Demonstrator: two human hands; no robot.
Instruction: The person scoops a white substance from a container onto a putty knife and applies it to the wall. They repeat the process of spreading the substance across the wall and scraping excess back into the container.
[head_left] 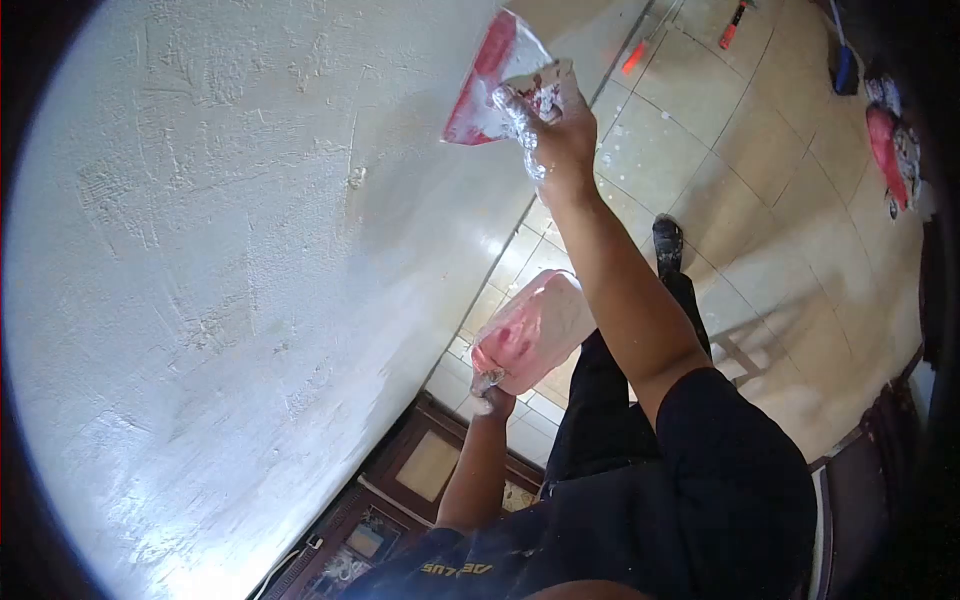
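Note:
My right hand, caked with white plaster, is closed around a wide plastering spatula. Its red blade is smeared white and overlaps the pale wall in this view. Lower down, my left hand grips one end of a pink rectangular tub with whitish smears on it. The tub is held in front of my legs, beside the wall. Patches of rough, ridged plaster and smoother areas show on the wall.
White spots dot the tiled floor. Tools with red handles and a blue-handled tool lie on it, near a red and white bundle. A dark wooden cabinet stands against the wall at the bottom.

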